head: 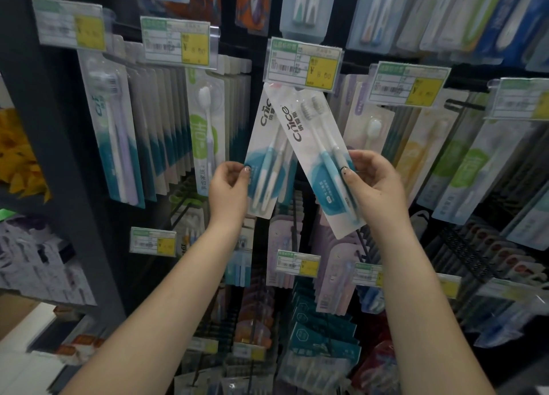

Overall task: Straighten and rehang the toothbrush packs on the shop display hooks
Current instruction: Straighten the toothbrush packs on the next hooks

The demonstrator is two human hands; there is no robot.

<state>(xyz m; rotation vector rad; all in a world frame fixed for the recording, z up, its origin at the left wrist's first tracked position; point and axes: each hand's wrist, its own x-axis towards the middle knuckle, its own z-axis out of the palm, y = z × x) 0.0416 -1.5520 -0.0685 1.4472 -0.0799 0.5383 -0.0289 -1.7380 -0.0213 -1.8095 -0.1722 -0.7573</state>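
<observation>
Left hand (pixel 230 183) pinching tilted left pack (pixel 269 154); right hand (pixel 371 183) pinching right pack (pixel 319 160), tops crossed.

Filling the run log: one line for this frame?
left hand: pinches left white-and-blue Cnice toothbrush pack | right hand: grips right Cnice pack | packs: splayed, tops under price tag

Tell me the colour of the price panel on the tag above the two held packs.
Yellow, on a green-bordered white price tag; head view.

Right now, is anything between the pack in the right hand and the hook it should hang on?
Yes. The price tag covers the hook end and the top of the right hand's pack. The left hand's pack crosses behind it there.
</observation>
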